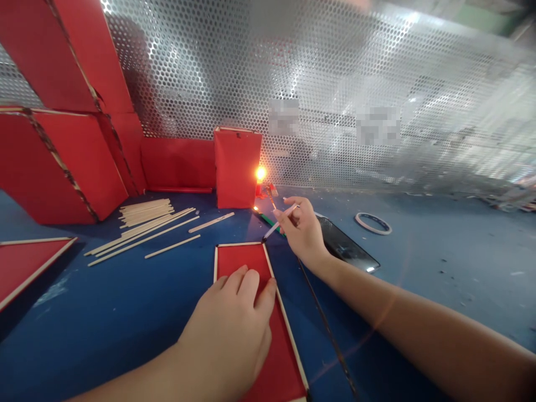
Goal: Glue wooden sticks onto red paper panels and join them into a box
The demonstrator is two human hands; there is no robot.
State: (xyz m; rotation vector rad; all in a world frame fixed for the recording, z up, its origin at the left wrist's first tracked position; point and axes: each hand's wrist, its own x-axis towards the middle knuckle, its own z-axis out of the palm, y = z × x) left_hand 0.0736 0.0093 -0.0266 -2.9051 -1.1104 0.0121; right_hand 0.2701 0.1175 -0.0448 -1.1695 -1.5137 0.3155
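Observation:
A red panel (240,259) edged with thin wooden sticks lies on the blue table in front of me. My left hand (230,318) rests on it, palm down, fingers stretched out and touching its right edge stick. My right hand (304,229) pinches a whitish translucent glue stick (278,223), whose dark tip touches the panel's far right corner. Just beyond those fingers stands a thin brownish stick (271,198); whether they hold it too is unclear. A green, slim object (263,216) lies partly hidden behind the glue stick. Farther back burns a candle flame (261,172) beside a red box (238,170).
Several wooden sticks (146,223) lie at left, near another edged red panel (29,262). Tall red box shapes (84,162) stand behind them. A phone (347,245) and a tape roll (372,223) lie at right. A perforated metal sheet (326,84) closes the back.

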